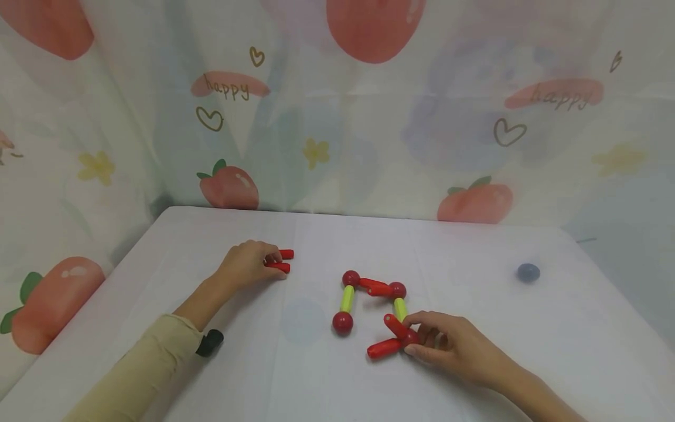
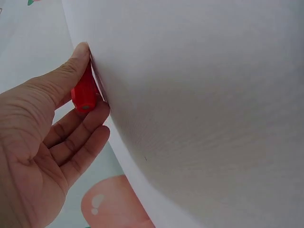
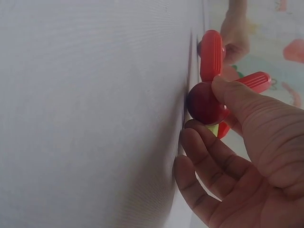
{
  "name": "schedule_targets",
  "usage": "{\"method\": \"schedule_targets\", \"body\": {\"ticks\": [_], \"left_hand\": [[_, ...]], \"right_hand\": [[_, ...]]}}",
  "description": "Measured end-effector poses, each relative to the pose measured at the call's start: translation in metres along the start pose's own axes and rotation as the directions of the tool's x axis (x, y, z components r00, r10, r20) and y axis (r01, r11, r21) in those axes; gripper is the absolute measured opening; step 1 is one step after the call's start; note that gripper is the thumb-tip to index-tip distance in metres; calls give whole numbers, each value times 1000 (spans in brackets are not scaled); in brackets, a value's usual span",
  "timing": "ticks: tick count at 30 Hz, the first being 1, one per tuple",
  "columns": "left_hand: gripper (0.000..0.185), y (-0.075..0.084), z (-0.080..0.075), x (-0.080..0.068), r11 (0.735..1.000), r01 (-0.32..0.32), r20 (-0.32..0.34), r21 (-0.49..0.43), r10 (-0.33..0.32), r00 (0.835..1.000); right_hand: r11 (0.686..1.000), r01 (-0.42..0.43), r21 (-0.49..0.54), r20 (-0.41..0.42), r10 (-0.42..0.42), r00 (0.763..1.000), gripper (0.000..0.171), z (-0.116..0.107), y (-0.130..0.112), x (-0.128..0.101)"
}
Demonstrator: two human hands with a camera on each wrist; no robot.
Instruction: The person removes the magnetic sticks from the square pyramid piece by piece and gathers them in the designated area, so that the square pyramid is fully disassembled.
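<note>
My left hand point(image 1: 249, 264) pinches a red rod point(image 2: 84, 95) between thumb and fingers at the left of the table. A second red rod point(image 1: 287, 254) lies just beyond it. With thumb and fingertips, my right hand point(image 1: 457, 347) holds a dark red ball point(image 3: 206, 104) at the near right corner of a rod-and-ball frame. Two red rods stick out of that ball: one point(image 1: 384, 349) points left, the other point(image 1: 394, 325) slants upward. A yellow-green rod point(image 1: 401, 308) runs from it to the far right ball point(image 1: 398, 290).
The frame continues with a far left ball point(image 1: 351, 278), another yellow-green rod point(image 1: 347, 299) and a near left ball point(image 1: 343, 323). Beside the left sleeve lies a black object point(image 1: 211, 343). A dark blue rounded lump point(image 1: 528, 272) sits far right. Printed cloth point(image 1: 358, 129) hangs behind the table.
</note>
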State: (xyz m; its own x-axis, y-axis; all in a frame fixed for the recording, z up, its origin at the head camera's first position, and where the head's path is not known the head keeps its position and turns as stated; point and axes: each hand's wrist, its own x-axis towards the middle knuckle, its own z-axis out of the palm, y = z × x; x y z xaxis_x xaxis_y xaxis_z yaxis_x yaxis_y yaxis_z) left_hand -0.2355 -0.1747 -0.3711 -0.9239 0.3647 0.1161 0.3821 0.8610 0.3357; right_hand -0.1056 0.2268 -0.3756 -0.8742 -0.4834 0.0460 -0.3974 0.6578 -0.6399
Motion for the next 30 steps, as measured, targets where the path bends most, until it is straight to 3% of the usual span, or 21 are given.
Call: {"method": "schedule_targets", "body": {"ticks": [6, 9, 12, 16, 20, 23, 28, 30], "left_hand": [[30, 4, -2, -2, 998, 52, 44, 22, -53, 998], [31, 11, -4, -8, 998, 43, 14, 39, -44, 999], [31, 28, -5, -18, 999, -30, -65, 36, 32, 997], [33, 65, 0, -31, 985, -172, -136, 4, 171, 976], [36, 101, 11, -39, 955, -272, -83, -118, 263, 961], [38, 123, 21, -42, 918, -323, -20, -231, 327, 945], [40, 149, 34, -41, 864, -369, 30, -343, 403, 915], [39, 156, 37, -40, 860, -370, 40, -351, 409, 912]], "right_hand": [[1000, 0, 17, 7, 0, 1000, 41, 3, 2, -2], [1000, 5, 8, 3, -5, 1000, 40, 3, 2, -2], [1000, 27, -3, -6, -27, 1000, 38, 2, 2, -2], [999, 54, -7, -19, -54, 998, 36, 2, 1, -2], [998, 67, -4, -32, -67, 997, 34, 5, -1, -2], [997, 70, -18, -44, -70, 997, 34, 8, -2, -1], [997, 59, -44, -62, -61, 996, 32, 12, -7, 3], [998, 37, -48, -59, -40, 997, 33, 13, -9, 4]]}}
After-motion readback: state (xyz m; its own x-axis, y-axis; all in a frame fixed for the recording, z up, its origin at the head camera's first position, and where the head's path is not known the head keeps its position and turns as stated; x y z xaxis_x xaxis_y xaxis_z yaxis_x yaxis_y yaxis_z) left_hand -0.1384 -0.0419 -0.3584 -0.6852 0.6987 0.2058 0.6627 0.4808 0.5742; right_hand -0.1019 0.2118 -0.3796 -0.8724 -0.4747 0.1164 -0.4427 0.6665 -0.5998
